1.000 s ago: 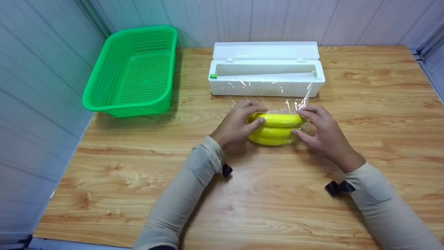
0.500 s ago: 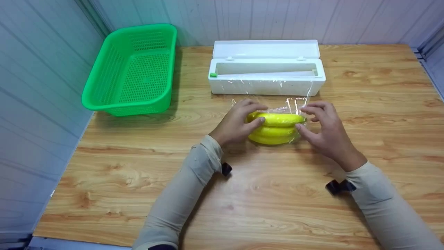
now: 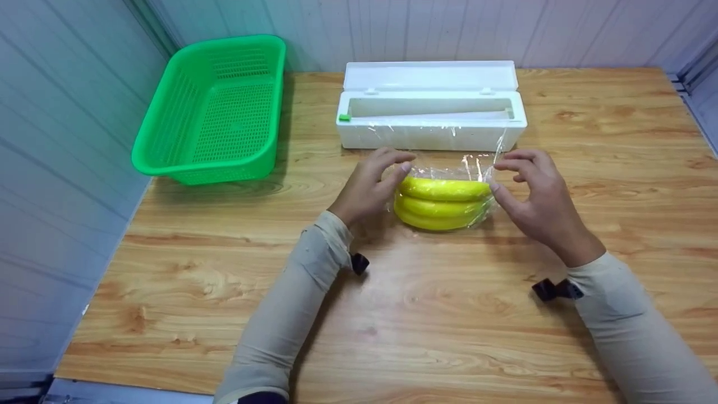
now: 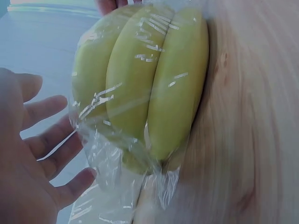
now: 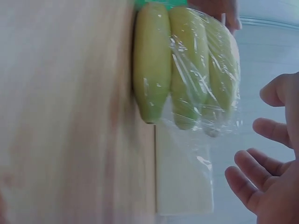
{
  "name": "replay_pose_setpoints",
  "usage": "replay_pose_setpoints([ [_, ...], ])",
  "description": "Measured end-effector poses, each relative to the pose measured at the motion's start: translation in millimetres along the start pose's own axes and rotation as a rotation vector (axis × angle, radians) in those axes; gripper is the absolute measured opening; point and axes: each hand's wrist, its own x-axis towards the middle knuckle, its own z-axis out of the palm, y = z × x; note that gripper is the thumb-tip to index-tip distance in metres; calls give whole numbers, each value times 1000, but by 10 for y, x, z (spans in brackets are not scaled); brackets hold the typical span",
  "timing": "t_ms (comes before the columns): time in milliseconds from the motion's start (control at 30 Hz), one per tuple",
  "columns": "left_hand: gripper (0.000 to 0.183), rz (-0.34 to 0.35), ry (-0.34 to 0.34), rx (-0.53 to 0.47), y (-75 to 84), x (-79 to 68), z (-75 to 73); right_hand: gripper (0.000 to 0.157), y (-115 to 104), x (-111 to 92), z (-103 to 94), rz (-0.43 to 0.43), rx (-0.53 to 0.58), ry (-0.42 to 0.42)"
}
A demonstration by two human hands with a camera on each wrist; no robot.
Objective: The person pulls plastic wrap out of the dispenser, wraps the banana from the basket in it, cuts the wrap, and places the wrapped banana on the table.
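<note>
A bunch of yellow bananas (image 3: 440,205) lies on the table, with clear cling film (image 4: 105,154) drawn over it. From the bananas the film stretches back to the front of a white cling film box (image 3: 432,134), whose lid stands up. My left hand (image 3: 373,182) is at the left end of the bunch, its fingers spread and its fingertips right at the film's edge in the left wrist view. Past the other end, my right hand (image 3: 538,196) has loosely bent, parted fingers; the right wrist view shows a gap between them and the wrapped bananas (image 5: 187,70).
A green plastic basket (image 3: 272,129) stands at the back left of the wooden table (image 3: 426,336). The box has a small green piece (image 3: 344,118) at its left front corner. Panelled walls (image 3: 432,33) rise behind and to the left.
My left thumb has lifted off the bananas and that hand has shifted slightly left and back. My right hand has drawn off to the right, letting go of the bunch's end.
</note>
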Motion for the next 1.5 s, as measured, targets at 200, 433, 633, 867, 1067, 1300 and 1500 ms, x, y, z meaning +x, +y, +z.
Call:
replay_pose_setpoints([
  [200,33,-16,142,-26,-116,4,-126,24,-110,193,-50,69,63,-127],
  [433,25,-70,289,25,-199,67,-288,23,-272,461,-130,80,77,-299],
  [633,29,-183,337,263,-261,157,-332,22,-384,731,-127,37,72,-444],
  [867,56,-353,230,467,-293,216,-298,32,-455,1033,-71,47,-24,-682],
  [1067,66,-426,127,561,-319,299,-274,35,-540,1307,-11,62,-123,-875],
  [1300,73,-402,108,631,-390,308,-244,41,-635,1586,109,65,-231,-1029],
  [1500,73,-405,109,641,-415,277,-252,49,-693,1764,307,65,-276,-1024],
])
